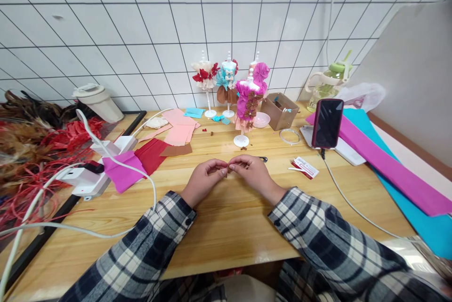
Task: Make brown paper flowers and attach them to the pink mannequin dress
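My left hand (206, 179) and my right hand (254, 176) meet fingertip to fingertip above the middle of the wooden table. Both are closed in a pinch on a tiny brown piece (228, 168), mostly hidden by the fingers. Just beyond them a small brown bow (243, 148) lies by the round base of a mini dress form (241, 140) dressed in magenta crepe paper with brown bows. Behind it stand more mini forms, one with cream and red paper (205, 75), one with blue and brown (227, 78).
Pink paper sheets (180, 128), a red sheet (153, 155) and a power strip (92, 182) lie left. A phone (327, 123) stands right, near a cardboard box (279, 113), a card (305, 167) and long paper sheets (391, 165). White cables (151, 184) cross the left side.
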A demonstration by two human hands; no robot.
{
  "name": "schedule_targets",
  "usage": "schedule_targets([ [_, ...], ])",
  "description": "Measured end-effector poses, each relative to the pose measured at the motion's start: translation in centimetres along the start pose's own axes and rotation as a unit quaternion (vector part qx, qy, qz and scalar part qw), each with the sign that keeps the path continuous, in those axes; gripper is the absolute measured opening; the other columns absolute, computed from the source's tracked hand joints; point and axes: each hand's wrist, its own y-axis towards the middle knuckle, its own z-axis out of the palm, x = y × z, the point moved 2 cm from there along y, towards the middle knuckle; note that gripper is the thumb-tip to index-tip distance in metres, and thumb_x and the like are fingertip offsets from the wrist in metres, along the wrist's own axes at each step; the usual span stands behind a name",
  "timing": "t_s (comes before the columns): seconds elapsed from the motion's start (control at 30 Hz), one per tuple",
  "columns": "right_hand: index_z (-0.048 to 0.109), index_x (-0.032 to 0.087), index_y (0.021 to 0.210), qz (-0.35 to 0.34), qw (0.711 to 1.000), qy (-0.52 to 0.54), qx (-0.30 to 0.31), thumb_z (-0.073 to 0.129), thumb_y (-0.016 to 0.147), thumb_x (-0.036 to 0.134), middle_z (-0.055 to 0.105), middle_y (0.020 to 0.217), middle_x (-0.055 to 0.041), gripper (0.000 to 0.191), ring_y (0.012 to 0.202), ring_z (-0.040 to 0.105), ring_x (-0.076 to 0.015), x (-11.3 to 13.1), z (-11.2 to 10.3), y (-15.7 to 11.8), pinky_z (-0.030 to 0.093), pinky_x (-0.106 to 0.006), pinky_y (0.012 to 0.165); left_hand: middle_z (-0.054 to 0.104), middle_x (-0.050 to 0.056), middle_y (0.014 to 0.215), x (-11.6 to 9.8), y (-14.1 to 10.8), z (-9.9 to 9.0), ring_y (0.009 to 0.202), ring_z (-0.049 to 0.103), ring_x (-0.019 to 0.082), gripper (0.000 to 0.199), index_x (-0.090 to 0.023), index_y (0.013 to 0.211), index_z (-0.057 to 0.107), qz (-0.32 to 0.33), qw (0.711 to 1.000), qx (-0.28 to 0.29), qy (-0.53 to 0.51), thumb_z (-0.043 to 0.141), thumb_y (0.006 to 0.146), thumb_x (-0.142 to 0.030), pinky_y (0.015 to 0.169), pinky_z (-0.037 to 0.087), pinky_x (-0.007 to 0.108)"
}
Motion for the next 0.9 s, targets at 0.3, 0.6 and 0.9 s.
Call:
schedule_targets([
  [0.3, 0.067, 0.018, 0.079, 0.007, 0.999, -0.054, -0.002, 0.064, 0.074, 0.032, 0.065, 0.071, -0.0006, 0.014, 0.059, 0.052, -0.0106, 0.08, 0.06, -0.11, 0.041, -0.023, 0.057, 0.071, 0.006, 0.080, -0.21, 0.04, -0.25, 0.079, 0.063, 0.020, 0.026, -0.014, 0.078, 0.069, 0.004, 0.997, -0.051, 0.051, 0.065, 0.073, -0.039, 0.076, 0.047, 0.028],
  [0.6, 0.057, 0.018, 0.073, 0.029, 0.999, -0.019, 0.033, 0.058, 0.073, 0.027, 0.056, 0.064, 0.0030, 0.009, 0.053, 0.044, -0.0081, -0.02, 0.69, -0.18, 0.035, -0.020, 0.049, 0.069, 0.005, 0.077, -0.25, 0.03, -0.30, 0.074, 0.060, 0.018, 0.028, -0.013, 0.077, 0.068, 0.000, 0.998, -0.061, 0.035, 0.063, 0.075, -0.041, 0.072, 0.046, 0.026],
  [0.9, 0.057, 0.018, 0.074, 0.048, 0.999, -0.006, 0.023, 0.058, 0.072, 0.029, 0.055, 0.064, 0.0032, 0.012, 0.055, 0.044, -0.0085, -0.13, 0.20, 0.04, 0.035, -0.020, 0.051, 0.066, 0.005, 0.082, 0.12, 0.14, -0.19, 0.080, 0.057, 0.018, 0.035, -0.013, 0.082, 0.068, -0.038, 0.998, 0.014, -0.049, 0.065, 0.073, -0.047, 0.074, 0.045, 0.027],
])
